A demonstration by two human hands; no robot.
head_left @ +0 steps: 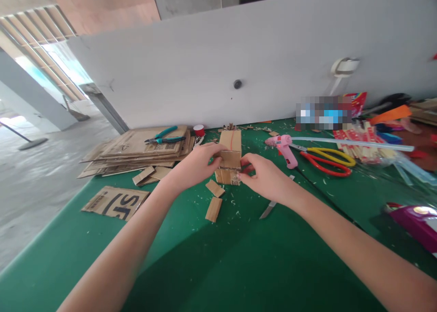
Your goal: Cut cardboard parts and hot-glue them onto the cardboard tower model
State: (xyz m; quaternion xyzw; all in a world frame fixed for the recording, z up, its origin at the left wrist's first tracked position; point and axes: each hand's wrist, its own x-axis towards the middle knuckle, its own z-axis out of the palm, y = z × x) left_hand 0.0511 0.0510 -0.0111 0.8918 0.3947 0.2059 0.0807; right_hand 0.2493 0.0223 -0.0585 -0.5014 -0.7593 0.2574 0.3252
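Green table before a pale grey board; at frame centre stands a small cardboard box, pinched at its left side by the left hand and at its right by the right hand, each grip narrow; it should prove light and fairly stiff — yet easily dented — so flat side walls make the safest hold; loose cardboard pieces lie just below it; a knife near the right hand and the cord of a pink glue gun, right of centre, could get in the way; scissors lie beyond; pliers top a cardboard stack at centre left.
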